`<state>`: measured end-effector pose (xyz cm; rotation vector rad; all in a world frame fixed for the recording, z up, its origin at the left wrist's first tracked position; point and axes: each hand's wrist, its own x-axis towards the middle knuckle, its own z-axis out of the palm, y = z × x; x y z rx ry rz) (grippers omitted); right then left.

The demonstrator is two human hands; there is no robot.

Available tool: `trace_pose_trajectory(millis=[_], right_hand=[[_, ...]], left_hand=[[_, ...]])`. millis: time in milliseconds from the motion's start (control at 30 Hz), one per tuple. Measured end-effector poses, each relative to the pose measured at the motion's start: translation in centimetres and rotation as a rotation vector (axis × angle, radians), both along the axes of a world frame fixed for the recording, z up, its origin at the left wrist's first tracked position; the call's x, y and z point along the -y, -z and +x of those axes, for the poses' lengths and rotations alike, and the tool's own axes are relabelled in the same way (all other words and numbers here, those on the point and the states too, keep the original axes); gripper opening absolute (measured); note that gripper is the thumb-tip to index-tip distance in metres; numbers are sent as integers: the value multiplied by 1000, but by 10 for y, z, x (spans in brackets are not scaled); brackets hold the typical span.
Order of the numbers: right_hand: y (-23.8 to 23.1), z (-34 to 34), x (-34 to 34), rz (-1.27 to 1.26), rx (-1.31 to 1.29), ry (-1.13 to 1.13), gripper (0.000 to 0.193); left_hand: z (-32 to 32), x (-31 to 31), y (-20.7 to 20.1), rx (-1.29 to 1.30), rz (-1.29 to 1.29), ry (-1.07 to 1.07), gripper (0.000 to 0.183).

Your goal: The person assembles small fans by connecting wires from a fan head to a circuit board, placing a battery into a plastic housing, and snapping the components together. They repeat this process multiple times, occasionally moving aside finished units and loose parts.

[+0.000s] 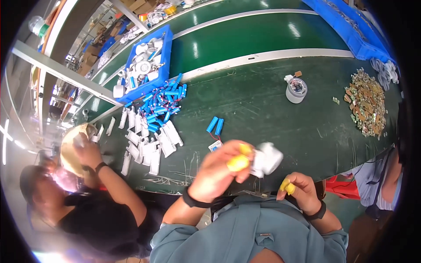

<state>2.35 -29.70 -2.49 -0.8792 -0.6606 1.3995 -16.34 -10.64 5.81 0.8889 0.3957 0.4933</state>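
My left hand (pixel 221 168), with yellow finger covers, grips a white plastic housing (pixel 268 158) above the near edge of the bench. The housing is slightly blurred, so its details do not show. Lower and to the right, my right hand (pixel 301 191) is closed, its yellow-covered fingertips brought together. Whatever they may pinch cannot be made out. Just beyond my left hand lie two blue battery cells (pixel 215 125) with a red wire and a small white piece (pixel 215 145). A round white housing (pixel 296 90) with electronics inside stands farther back on the right.
Blue batteries (pixel 164 103) are heaped at left beside white plastic shells (pixel 149 147). Behind them sits a blue bin (pixel 165 52) of white parts. Small circuit boards (pixel 367 103) are piled at right, near another blue bin (pixel 357 46). A co-worker (pixel 101 210) works at the left.
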Motion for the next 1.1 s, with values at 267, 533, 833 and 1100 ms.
trace_pose_trajectory(millis=[267,533,833,1100], right_hand=[[8,0,-12,-51,186,-53,8],[11,-6,-18,-88,403,-9,6],[0,-4,-20,-209,414,-98,14],[-64,84,-89,28,1597,226,12]], left_hand=[[-157,-101,-47,-334,564,-799,21],[-236,-192,-33,-842,668,-1112,33],[-45,-51,42,-484,1501,72,34],[-33,-15,71,-523,1575,142,32]])
